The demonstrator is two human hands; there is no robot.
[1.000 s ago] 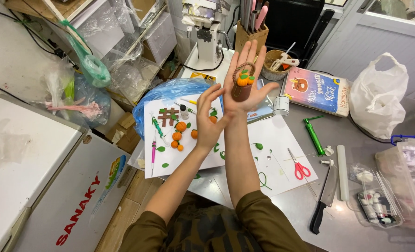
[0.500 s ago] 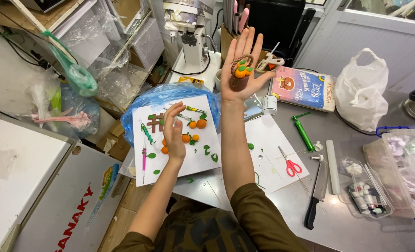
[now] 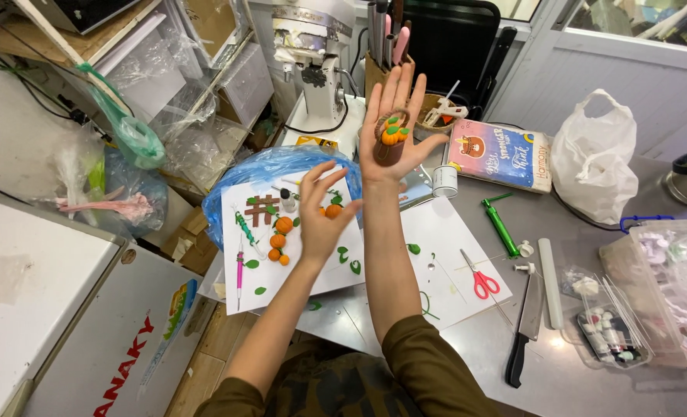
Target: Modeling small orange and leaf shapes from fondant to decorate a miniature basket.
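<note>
My right hand [image 3: 394,123] is raised flat, palm up, and a small brown clay basket with an orange pumpkin [image 3: 390,138] rests on it. My left hand [image 3: 319,216] hovers with fingers spread over a white sheet [image 3: 282,278] and holds nothing. On that sheet lie several orange clay pumpkins [image 3: 280,235], a brown clay fence [image 3: 261,209], green clay leaves [image 3: 345,258] and a pink-handled tool [image 3: 240,278]. A second white sheet [image 3: 444,255] lies to the right under my right forearm.
Red scissors [image 3: 478,278], a black-handled knife [image 3: 524,328], a green tool [image 3: 500,225], a white roller [image 3: 550,282], a clear box of supplies [image 3: 652,301], a white plastic bag [image 3: 594,158], a book [image 3: 499,154], a blue bag [image 3: 278,166] and a stand mixer [image 3: 313,62] surround the sheets on the metal table.
My left hand has moved right across the sheet, closer to my right forearm. My right hand still holds the basket up, little changed.
</note>
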